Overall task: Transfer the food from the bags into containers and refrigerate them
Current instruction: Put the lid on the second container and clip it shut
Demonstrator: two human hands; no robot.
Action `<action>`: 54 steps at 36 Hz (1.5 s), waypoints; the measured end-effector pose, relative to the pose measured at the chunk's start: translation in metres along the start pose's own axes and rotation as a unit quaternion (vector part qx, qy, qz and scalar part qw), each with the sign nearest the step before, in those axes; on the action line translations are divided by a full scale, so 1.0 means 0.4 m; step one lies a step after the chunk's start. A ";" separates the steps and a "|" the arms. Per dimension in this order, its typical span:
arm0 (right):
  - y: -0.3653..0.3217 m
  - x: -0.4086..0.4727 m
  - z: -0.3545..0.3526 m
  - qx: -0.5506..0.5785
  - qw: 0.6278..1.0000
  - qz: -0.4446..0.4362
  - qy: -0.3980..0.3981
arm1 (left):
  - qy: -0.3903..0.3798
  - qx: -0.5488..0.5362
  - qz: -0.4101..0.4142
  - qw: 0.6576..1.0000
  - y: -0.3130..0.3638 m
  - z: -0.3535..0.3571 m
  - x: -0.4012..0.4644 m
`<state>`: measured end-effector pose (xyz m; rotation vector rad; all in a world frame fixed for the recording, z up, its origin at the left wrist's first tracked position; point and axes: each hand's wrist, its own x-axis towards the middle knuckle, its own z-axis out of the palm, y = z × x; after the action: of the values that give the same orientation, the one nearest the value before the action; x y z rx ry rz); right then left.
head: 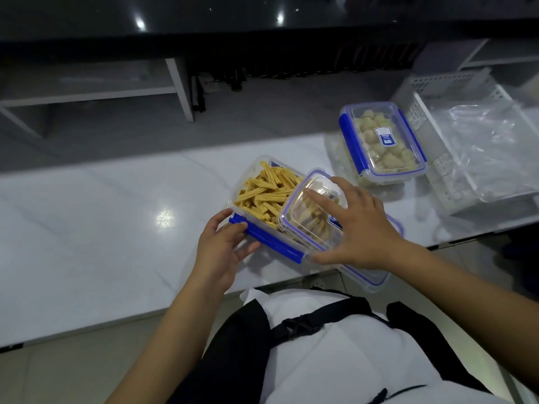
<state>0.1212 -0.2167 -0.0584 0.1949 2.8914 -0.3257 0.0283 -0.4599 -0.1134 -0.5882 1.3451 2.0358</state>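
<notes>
A clear container (250, 182) full of yellow food sticks (264, 191) sits on the white counter (102, 228) near its front edge. My left hand (223, 249) grips the container's near corner by a blue clip (271, 242). My right hand (358, 225) holds a clear lid with blue trim (309, 211) tilted over the container's right half. A second container (382, 141), lidded with blue clips, holds pale round pieces and stands at the back right.
A white perforated basket (455, 176) holding crumpled clear plastic bags (481, 141) stands at the right end of the counter. White shelving (178, 88) and a dark top lie beyond the counter. The counter's front edge is close to my body.
</notes>
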 end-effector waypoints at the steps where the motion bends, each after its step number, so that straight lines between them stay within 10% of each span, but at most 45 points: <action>1: -0.006 0.002 -0.005 0.003 1.000 -0.005 0.009 | 0.000 -0.001 0.000 1.000 0.000 0.000 -0.001; 54: -0.128 0.146 0.019 -0.031 0.998 -0.047 -0.019 | -0.010 -0.011 0.013 1.000 -0.020 -0.009 -0.018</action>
<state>0.0584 -0.2616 -0.0691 0.0418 2.8741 -0.2535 0.0392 -0.4628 -0.1154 -0.5611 1.3269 2.0751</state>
